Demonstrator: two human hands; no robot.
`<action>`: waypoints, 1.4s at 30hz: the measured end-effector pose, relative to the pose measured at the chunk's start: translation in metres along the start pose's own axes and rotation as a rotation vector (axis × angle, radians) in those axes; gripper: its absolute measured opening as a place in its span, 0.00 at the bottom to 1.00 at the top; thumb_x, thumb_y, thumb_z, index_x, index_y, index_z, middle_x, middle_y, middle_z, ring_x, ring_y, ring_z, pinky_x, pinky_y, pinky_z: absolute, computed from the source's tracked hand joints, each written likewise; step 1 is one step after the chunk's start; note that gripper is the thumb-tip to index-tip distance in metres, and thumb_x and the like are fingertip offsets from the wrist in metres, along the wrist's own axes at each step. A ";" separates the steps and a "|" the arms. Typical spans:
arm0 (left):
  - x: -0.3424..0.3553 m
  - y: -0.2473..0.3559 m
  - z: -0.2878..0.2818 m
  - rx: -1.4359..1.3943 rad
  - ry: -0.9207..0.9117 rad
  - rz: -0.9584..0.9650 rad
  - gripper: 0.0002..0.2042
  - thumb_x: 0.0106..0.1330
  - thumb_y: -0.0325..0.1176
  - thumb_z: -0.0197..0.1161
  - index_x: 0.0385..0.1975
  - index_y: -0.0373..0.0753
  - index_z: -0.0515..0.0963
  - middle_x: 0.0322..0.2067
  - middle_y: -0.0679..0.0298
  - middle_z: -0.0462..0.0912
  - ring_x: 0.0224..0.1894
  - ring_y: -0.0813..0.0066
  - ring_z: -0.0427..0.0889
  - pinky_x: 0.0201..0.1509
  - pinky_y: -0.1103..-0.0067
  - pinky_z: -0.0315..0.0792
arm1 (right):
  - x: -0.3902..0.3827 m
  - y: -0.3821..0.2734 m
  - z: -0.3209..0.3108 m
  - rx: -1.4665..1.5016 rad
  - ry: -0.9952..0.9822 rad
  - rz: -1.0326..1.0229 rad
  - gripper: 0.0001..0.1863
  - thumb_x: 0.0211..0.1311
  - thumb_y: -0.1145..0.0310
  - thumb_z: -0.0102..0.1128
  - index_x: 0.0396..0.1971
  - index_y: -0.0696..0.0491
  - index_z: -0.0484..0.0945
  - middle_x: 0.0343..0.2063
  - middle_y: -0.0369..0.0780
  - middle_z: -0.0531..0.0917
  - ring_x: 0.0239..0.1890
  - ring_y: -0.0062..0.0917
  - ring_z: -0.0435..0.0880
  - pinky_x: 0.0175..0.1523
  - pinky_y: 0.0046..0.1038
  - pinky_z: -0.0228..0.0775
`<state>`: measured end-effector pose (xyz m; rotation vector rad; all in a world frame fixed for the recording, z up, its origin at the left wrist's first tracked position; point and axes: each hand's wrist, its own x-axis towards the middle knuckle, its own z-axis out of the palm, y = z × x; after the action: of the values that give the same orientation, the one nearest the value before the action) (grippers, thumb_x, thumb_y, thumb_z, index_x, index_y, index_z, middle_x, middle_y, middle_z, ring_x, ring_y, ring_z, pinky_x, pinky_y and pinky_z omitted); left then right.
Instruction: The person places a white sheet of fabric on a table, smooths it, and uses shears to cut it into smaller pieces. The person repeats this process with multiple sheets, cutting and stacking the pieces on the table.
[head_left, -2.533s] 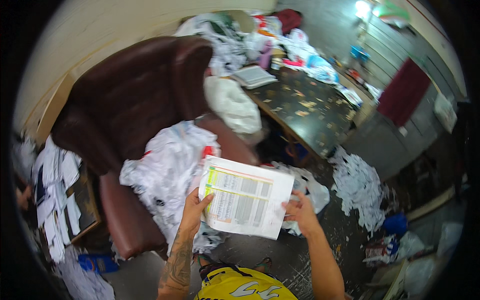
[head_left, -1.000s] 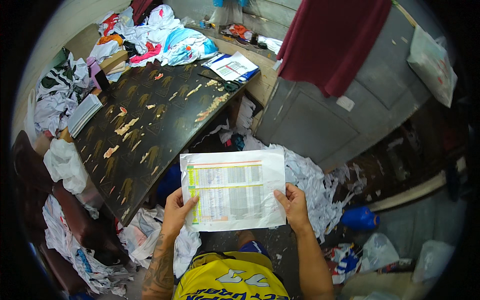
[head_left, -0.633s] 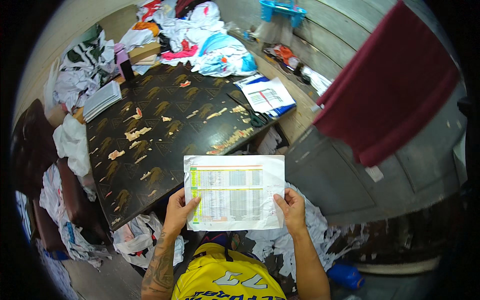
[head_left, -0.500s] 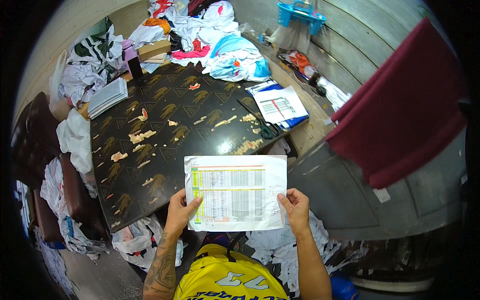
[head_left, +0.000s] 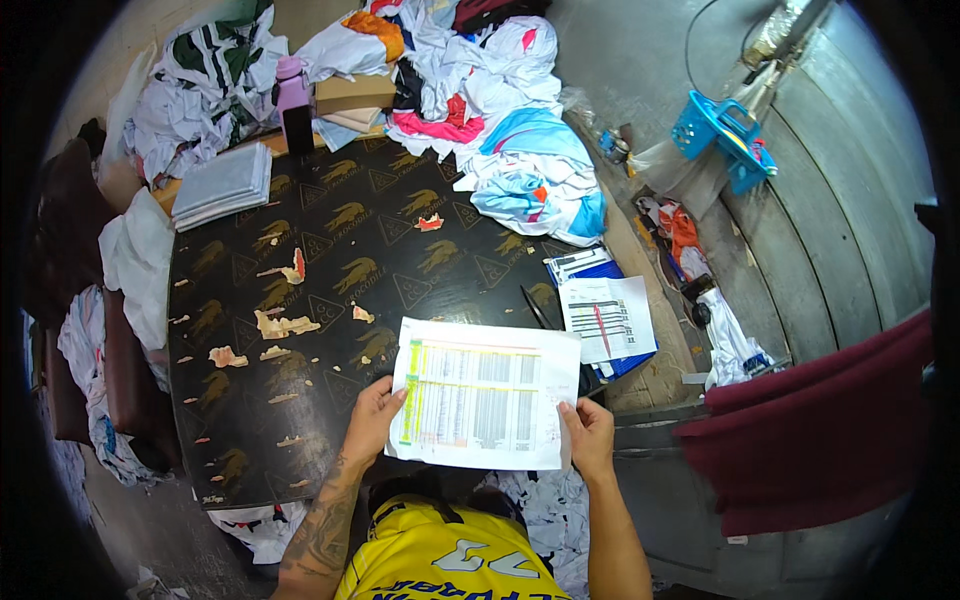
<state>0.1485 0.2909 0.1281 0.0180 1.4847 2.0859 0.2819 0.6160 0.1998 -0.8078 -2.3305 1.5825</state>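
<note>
A white paper sheet (head_left: 480, 400) printed with a table in yellow, green and grey is held up flat in front of my yellow shirt. My left hand (head_left: 372, 418) pinches its left edge, thumb on top. My right hand (head_left: 590, 432) grips the right edge the same way. The sheet's far edge overlaps the black table (head_left: 330, 400) below. Just past its upper right corner show the dark blades of a pair of scissors (head_left: 536, 308), their handles mostly hidden. Close by, another printed sheet (head_left: 608, 318) lies on a blue folder (head_left: 628, 366).
Piled garments (head_left: 530, 170) cover the table's far side. A pink bottle (head_left: 292, 105), a cardboard box (head_left: 354, 93) and stacked plastic-wrapped packs (head_left: 222, 185) stand far left. A blue basket (head_left: 722, 140) hangs right, above a maroon cloth (head_left: 815, 430). Brown padded seating (head_left: 140, 400) is at left.
My view has swung, so the table and garments sit lower and the maroon cloth lower right. Both hands still hold the sheet, now slightly tilted and overlapping the scissors' handles.
</note>
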 end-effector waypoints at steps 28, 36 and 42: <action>0.052 -0.023 0.037 -0.705 0.116 -0.086 0.19 0.80 0.35 0.57 0.63 0.31 0.77 0.55 0.53 0.88 0.53 0.62 0.89 0.63 0.67 0.82 | 0.214 -0.172 0.018 1.054 -0.601 0.038 0.14 0.80 0.56 0.62 0.50 0.50 0.77 0.48 0.43 0.88 0.50 0.37 0.91 0.54 0.42 0.87; 0.042 -0.033 0.048 -0.874 0.127 -0.006 0.29 0.61 0.40 0.58 0.62 0.29 0.76 0.55 0.43 0.86 0.50 0.49 0.87 0.60 0.60 0.83 | 0.204 -0.211 0.002 1.124 -0.748 -0.033 0.11 0.82 0.58 0.58 0.45 0.51 0.76 0.38 0.40 0.88 0.37 0.30 0.92 0.46 0.37 0.89; 0.049 -0.022 0.092 -0.986 0.139 0.084 0.33 0.62 0.42 0.57 0.65 0.29 0.75 0.59 0.43 0.84 0.57 0.49 0.86 0.65 0.59 0.80 | 0.197 -0.227 -0.006 1.100 -0.752 -0.019 0.12 0.81 0.58 0.60 0.43 0.51 0.75 0.36 0.38 0.86 0.36 0.29 0.93 0.44 0.36 0.90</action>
<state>0.1475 0.3974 0.1295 -0.4487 0.3873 2.7030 0.0486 0.6663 0.3832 0.1055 -1.2539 2.9840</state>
